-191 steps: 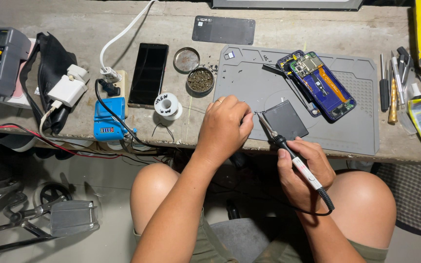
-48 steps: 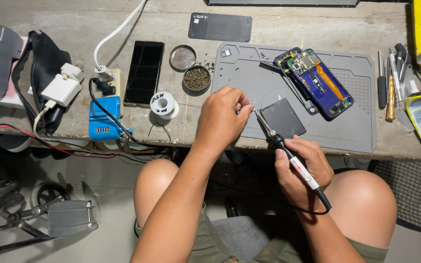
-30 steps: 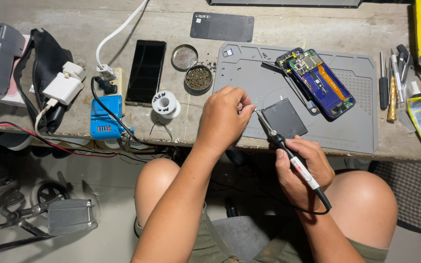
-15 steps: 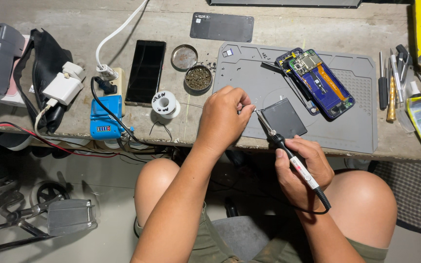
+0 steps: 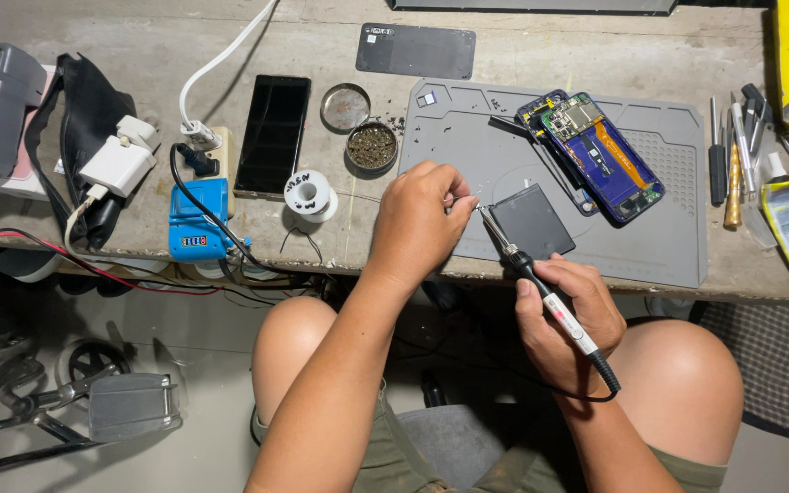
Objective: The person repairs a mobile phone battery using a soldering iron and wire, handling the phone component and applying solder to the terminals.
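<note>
The right hand [image 5: 566, 315] is closed around a soldering iron [image 5: 541, 283] held like a pen, its tip pointing up-left to the corner of a dark flat phone battery [image 5: 531, 222] lying on the grey repair mat [image 5: 668, 237] on the worktop [image 5: 139, 36]. The left hand [image 5: 417, 224] pinches something thin at the tip, too small to tell. An opened phone [image 5: 595, 155] lies just beyond the battery; a solder spool [image 5: 308, 194] sits left of the mat.
</note>
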